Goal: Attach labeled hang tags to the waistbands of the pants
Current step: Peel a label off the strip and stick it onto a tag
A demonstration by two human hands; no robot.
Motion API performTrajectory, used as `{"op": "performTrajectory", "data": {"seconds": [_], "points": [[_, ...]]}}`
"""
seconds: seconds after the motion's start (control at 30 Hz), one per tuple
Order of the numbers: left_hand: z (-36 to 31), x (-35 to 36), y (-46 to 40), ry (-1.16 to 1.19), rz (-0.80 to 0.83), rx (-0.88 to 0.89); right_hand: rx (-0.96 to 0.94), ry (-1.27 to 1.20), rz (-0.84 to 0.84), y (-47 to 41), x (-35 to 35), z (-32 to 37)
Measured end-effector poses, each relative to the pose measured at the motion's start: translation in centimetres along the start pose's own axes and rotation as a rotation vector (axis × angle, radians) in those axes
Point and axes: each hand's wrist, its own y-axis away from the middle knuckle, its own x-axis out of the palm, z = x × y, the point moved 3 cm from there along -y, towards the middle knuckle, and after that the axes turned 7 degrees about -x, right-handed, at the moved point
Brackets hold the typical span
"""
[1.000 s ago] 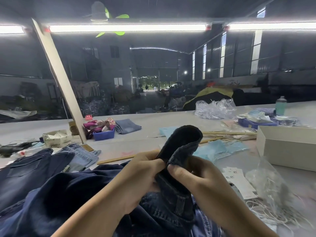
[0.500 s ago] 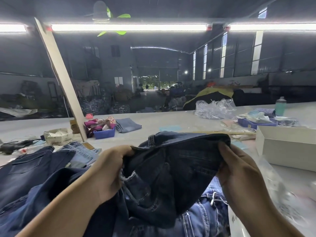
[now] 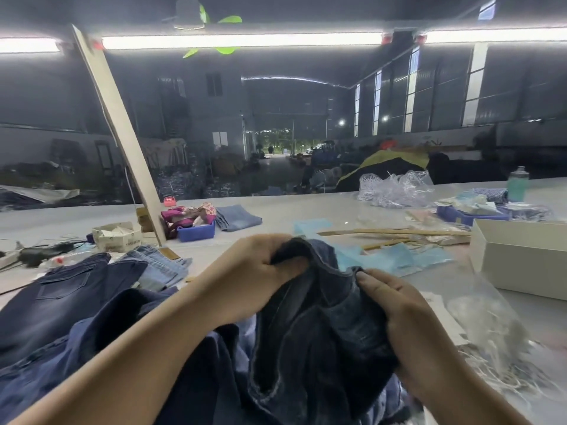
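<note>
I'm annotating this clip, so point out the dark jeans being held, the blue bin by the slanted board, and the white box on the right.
dark jeans (image 3: pixel 322 326), head view, on the bunched denim between the hands.
blue bin (image 3: pixel 196 234), head view, on its front wall.
white box (image 3: pixel 518 268), head view, on its near side wall.

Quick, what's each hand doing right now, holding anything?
Left hand: fingers curled, gripping the bunched dark blue denim pants.
Right hand: fingers curled, gripping the same pants on the other side.
</note>
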Motion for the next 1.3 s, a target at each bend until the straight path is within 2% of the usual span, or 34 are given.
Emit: {"op": "performTrajectory", "data": {"seconds": [0.03,0.1,0.17,0.23,0.3,0.4,0.5,0.57,0.67,0.73,0.8,0.87,0.9,0.97,1.0,1.03,1.07,1.1,1.13,1.23,1.3], "points": [[0.2,0.3,-0.2,0.175,0.062,-0.056,0.011,0.031,-0.045,-0.2,-0.6,0.0],[1.0,0.8,-0.6,0.436,0.080,-0.205,0.034,0.101,-0.139,-0.3,-1.5,0.0],[2.2,1.7,-0.8,0.601,0.085,-0.367,0.033,0.177,-0.200,-0.3,-2.2,-0.1],[3.0,2.6,-0.9,0.748,0.171,-0.482,0.007,0.282,-0.216,-0.2,-2.8,-0.2],[4.1,2.7,-1.1,0.813,0.211,-0.512,0.037,0.311,-0.163,-0.3,-3.4,-0.6],[5.5,2.6,-1.5,0.827,0.238,-0.570,0.129,0.302,0.056,-0.2,-3.8,-0.8],[6.6,2.4,-2.6,0.814,0.089,-0.596,0.149,0.345,0.202,0.5,-4.0,-0.4],[6.9,2.2,-3.5,0.732,-0.038,-0.562,0.142,0.550,0.228,0.9,-4.1,-0.5],[7.0,1.8,-4.4,0.369,-0.214,-0.458,0.199,0.840,0.275,1.5,-3.6,-0.3],[6.7,1.6,-4.4,0.213,-0.279,-0.413,0.228,0.947,0.260,1.8,-3.5,0.1],[6.1,1.8,-4.0,0.062,-0.297,-0.369,0.176,0.962,0.215,1.9,-3.7,0.6],[5.2,2.0,-3.7,-0.204,-0.336,-0.314,0.065,0.861,0.160,1.8,-3.9,0.7],[4.6,1.9,-3.5,-0.373,-0.412,-0.236,0.029,0.759,0.139,1.7,-4.0,0.6],[2.1,1.5,-2.3,-0.591,-0.599,0.099,-0.010,0.518,0.102,1.7,-3.8,0.5],[0.5,1.7,-1.5,-0.605,-0.597,0.294,-0.025,0.410,0.084,1.6,-3.6,0.4],[-0.8,2.1,-0.7,-0.589,-0.501,0.441,-0.041,0.317,0.064,1.5,-3.5,0.4],[-2.1,2.8,0.1,-0.567,-0.351,0.505,-0.062,0.242,0.053,1.4,-3.3,0.5],[-2.8,3.6,0.5,-0.575,-0.215,0.487,-0.089,0.178,0.056,1.2,-3.0,0.6],[-3.2,4.2,0.8,-0.610,-0.147,0.421,-0.119,0.118,0.078,1.1,-2.5,0.6],[-2.8,4.7,0.4,-0.739,-0.170,0.223,-0.147,0.028,0.113,0.9,-0.8,0.7],[-1.9,3.8,-0.1,-0.762,-0.130,0.060,-0.122,0.020,0.095,0.5,0.0,0.2]]}}
